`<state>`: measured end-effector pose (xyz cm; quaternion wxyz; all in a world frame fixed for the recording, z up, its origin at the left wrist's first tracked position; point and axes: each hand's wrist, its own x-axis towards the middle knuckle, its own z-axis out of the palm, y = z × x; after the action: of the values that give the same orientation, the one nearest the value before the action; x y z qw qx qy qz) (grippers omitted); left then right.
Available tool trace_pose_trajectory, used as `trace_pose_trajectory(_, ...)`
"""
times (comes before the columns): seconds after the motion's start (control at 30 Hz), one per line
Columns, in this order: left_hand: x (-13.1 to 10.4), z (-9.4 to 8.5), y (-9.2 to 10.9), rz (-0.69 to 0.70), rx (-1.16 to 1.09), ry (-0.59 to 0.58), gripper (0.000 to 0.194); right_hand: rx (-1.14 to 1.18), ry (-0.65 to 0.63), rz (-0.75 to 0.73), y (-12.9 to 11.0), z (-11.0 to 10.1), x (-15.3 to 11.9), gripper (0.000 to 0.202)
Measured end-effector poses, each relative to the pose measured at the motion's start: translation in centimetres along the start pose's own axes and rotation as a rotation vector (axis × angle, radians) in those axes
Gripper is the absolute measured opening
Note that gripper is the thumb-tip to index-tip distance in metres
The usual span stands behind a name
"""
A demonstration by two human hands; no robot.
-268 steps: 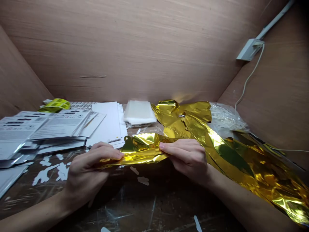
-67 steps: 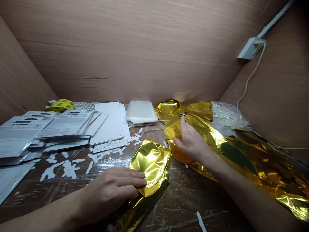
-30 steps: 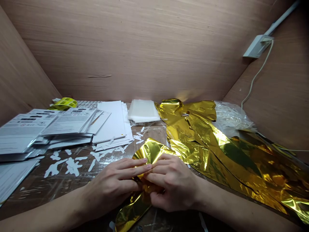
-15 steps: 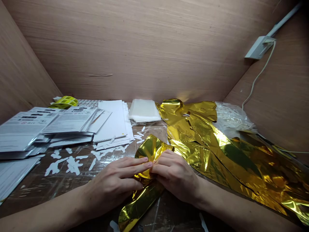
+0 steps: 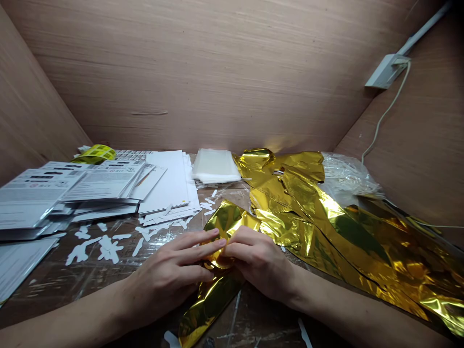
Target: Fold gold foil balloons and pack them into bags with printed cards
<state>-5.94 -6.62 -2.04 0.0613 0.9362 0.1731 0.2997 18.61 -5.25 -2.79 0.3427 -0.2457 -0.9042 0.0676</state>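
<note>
A flat, gold foil balloon (image 5: 232, 213) lies partly bunched on the table in front of me, its lower strip running toward the near edge. My left hand (image 5: 174, 266) holds it from the left, index and middle fingers straight across the foil and the thumb nearer to me. From the right, my right hand (image 5: 259, 258) is closed on the same balloon, thumb and forefinger pinching it close to the left fingertips. The pinched spot itself is mostly covered by the fingers. More flat gold foil balloons (image 5: 319, 232) are spread beyond my right hand.
Printed cards in clear sleeves (image 5: 36, 193) are stacked at left, beside white sheets (image 5: 166, 181). A yellow label roll (image 5: 96, 153) and translucent bags (image 5: 215, 165) sit at the back. White paper scraps (image 5: 108, 249) litter the table. A plastic bag of white pieces (image 5: 350, 176) lies back right.
The right hand's fingers have shifted slightly left over the pinched foil. The left hand stays almost in place, and the view has moved a little.
</note>
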Motion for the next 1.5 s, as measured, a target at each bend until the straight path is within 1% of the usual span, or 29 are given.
trace_pose_trajectory(0.1,-0.1,-0.1,0.1,-0.028,0.043,0.005,0.02,-0.009,-0.004,0.025,0.1,0.0,0.0,0.02)
trace_pose_trajectory(0.27,-0.2,-0.2,0.2,-0.031,0.048,0.004,0.02,-0.016,-0.067,0.015,0.2,-0.1,-0.1,0.014)
trace_pose_trajectory(0.37,-0.3,-0.1,0.1,-0.034,0.055,-0.009,0.02,-0.038,-0.064,0.012,0.2,-0.2,-0.1,0.016)
trace_pose_trajectory(0.6,0.2,-0.1,-0.1,0.011,0.054,-0.036,0.014,-0.081,-0.068,0.023,0.2,-0.1,-0.1,0.017)
trace_pose_trajectory(0.7,0.1,-0.1,-0.3,0.033,0.043,-0.046,0.017,-0.076,-0.064,0.014,0.2,0.1,0.1,0.016)
trace_pose_trajectory(0.83,-0.2,-0.1,-0.5,0.043,0.011,-0.091,0.021,-0.048,-0.08,0.02,0.3,0.6,0.1,0.015)
trace_pose_trajectory(0.9,-0.2,-0.1,-0.4,0.034,-0.006,-0.084,0.023,-0.045,-0.087,0.039,0.4,0.7,0.2,0.014)
trace_pose_trajectory(0.97,0.0,-0.1,-0.3,0.014,-0.049,-0.066,0.023,-0.02,-0.109,0.059,0.4,0.2,0.4,0.013)
trace_pose_trajectory(1.0,0.1,0.0,-0.2,-0.003,-0.074,-0.06,0.022,0.012,-0.147,0.056,0.5,-0.3,0.5,0.015)
trace_pose_trajectory(1.1,0.4,0.1,0.0,-0.051,-0.136,-0.054,0.018,0.174,-0.338,0.019,1.1,-2.5,1.2,0.03)
trace_pose_trajectory(1.13,0.5,0.2,0.1,-0.061,-0.144,-0.056,0.018,0.217,-0.39,0.033,1.5,-3.3,1.4,0.031)
trace_pose_trajectory(1.17,0.4,0.3,0.1,-0.063,-0.146,-0.06,0.019,0.236,-0.418,0.073,2.0,-4.1,1.6,0.027)
trace_pose_trajectory(1.2,0.4,0.3,0.0,-0.061,-0.144,-0.062,0.019,0.231,-0.422,0.131,2.6,-4.7,1.8,0.024)
trace_pose_trajectory(1.27,0.3,0.4,-0.1,-0.05,-0.132,-0.061,0.018,0.148,-0.409,0.245,3.8,-5.4,1.9,0.036)
trace_pose_trajectory(1.3,0.2,0.4,-0.1,-0.042,-0.129,-0.057,0.018,0.08,-0.405,0.282,4.4,-5.4,1.8,0.038)
trace_pose_trajectory(1.4,0.2,0.5,-0.2,-0.039,-0.124,-0.052,0.018,-0.138,-0.423,0.337,5.5,-5.0,1.5,0.029)
trace_pose_trajectory(1.5,0.2,0.5,-0.1,-0.041,-0.107,-0.038,0.019,-0.252,-0.472,0.373,5.8,-4.7,1.1,0.033)
